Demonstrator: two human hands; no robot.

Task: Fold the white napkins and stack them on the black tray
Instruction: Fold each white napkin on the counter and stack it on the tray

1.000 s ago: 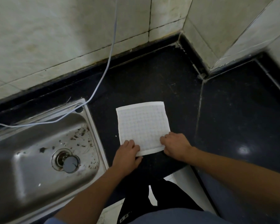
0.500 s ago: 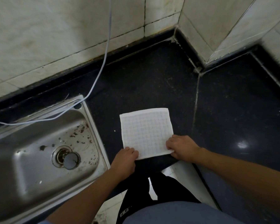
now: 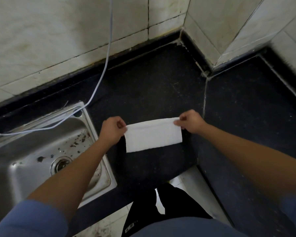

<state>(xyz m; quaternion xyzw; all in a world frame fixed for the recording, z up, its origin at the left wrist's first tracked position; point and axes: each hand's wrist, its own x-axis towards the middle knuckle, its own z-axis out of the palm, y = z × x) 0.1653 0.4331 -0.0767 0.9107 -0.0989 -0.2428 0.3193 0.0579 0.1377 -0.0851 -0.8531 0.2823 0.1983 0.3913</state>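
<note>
White napkin (image 3: pixel 153 136), doubled into a strip, is shown over the dark counter (image 3: pixel 152 86), beside the sink (image 3: pixel 32 151). Its upper corners are pinched by the left hand (image 3: pixel 110 130) and right hand (image 3: pixel 191 122). Being light and limp, it is probably best gripped at the corners.

A kitchen: a stained steel sink (image 3: pixel 32 139) left of the gripped napkin (image 3: pixel 153 135), dark stone counter (image 3: pixel 152 82) beneath it, tiled walls (image 3: pixel 50 40) beyond.

No text or number can be read. A small white mark (image 3: pixel 129 228) on the black trousers (image 3: pixel 142 206), at six o'clock, is too blurred.
</note>
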